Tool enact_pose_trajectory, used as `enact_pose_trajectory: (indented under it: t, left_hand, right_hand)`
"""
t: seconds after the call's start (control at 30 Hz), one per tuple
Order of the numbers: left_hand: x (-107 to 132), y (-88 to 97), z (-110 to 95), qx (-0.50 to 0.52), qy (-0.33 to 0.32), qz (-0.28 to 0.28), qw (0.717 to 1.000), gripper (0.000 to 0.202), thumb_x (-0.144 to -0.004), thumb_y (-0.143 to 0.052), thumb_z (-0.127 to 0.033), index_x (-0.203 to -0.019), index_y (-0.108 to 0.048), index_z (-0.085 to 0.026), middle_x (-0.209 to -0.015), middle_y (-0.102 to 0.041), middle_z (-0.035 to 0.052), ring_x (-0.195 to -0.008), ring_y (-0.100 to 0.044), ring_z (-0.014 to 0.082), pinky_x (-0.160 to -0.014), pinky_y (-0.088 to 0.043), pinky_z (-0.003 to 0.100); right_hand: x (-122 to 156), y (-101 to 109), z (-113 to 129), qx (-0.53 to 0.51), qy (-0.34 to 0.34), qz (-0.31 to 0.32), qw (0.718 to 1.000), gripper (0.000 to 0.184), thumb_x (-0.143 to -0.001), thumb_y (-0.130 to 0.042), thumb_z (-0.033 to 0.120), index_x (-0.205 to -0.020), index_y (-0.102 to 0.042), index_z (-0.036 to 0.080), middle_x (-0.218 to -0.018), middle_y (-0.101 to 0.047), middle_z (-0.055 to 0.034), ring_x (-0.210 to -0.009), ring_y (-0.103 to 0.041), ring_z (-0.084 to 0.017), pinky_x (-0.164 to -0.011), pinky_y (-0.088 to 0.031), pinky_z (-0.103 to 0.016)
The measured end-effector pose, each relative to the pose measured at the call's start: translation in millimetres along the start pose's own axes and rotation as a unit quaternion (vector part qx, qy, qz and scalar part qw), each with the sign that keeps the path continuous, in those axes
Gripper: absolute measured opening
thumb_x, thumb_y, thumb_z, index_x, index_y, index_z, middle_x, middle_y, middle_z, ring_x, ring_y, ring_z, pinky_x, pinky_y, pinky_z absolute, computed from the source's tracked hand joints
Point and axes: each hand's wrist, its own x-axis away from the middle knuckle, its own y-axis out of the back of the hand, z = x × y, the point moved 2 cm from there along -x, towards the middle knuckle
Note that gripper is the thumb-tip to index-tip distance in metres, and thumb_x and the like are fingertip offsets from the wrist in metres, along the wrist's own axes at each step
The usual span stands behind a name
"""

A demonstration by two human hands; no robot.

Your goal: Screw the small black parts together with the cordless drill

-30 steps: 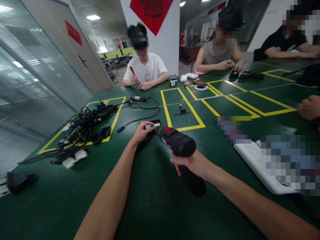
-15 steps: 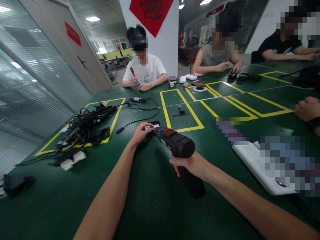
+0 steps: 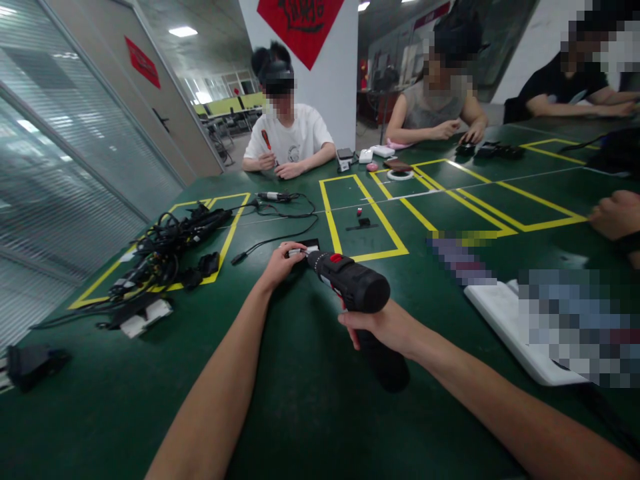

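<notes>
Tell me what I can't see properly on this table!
All in the head view:
Drill handle: partly hidden by the right hand.
Small piece: partly covered by the left hand.
Drill tip: too small to tell whether it touches that piece.
White thing: partly hidden by blurry squares.

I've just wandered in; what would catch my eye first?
Probably the black drill in the right hand, near the middle, aimed at a small black-and-white piece by the left hand. Beyond, a big red sign stands out on the white pillar. Black cables lie heaped on the left.
</notes>
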Motion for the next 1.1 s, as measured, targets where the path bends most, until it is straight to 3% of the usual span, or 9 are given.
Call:
enact_pose_trajectory:
  t: [0.3,0.57,1.1]
  left_hand:
    - [0.1,0.1,-1.8,-0.004,-0.003,0.002,1.0,0.028,-0.077,-0.064,-0.035,-0.099,-0.072,-0.02,-0.112,-0.065,0.0068,-0.11,-0.057,0.0245,-0.105,-0.039,0.041]
    - [1.2,0.9,-9.5,-0.011,-0.01,0.004,1.0,0.029,-0.076,-0.063,-0.036,-0.098,-0.072,-0.018,-0.11,-0.065,0.0078,-0.11,-0.057,0.0255,-0.105,-0.039,0.042]
    - [1.1,0.9,-7.6,-0.007,-0.004,0.0,1.0,0.028,-0.076,-0.064,-0.035,-0.098,-0.072,-0.019,-0.111,-0.065,0.0075,-0.111,-0.057,0.0248,-0.107,-0.038,0.042]
  right_hand:
    - [-0.4,-0.6,-1.1,-0.032,0.012,0.0,0.999,0.007,-0.078,-0.065,0.02,-0.079,-0.058,0.019,-0.059,-0.061,0.0021,-0.05,-0.059,-0.015,-0.058,-0.047,-0.031]
    - [-1.3,-1.2,-0.4,-0.026,0.0,-0.011,1.0,0.009,-0.077,-0.064,0.019,-0.072,-0.057,0.018,-0.055,-0.06,0.0013,-0.049,-0.058,-0.014,-0.055,-0.046,-0.029]
    - [0.9,-0.3,-0.4,-0.035,-0.002,-0.005,0.999,0.009,-0.078,-0.066,0.02,-0.081,-0.058,0.018,-0.058,-0.061,0.0024,-0.051,-0.059,-0.015,-0.058,-0.048,-0.031]
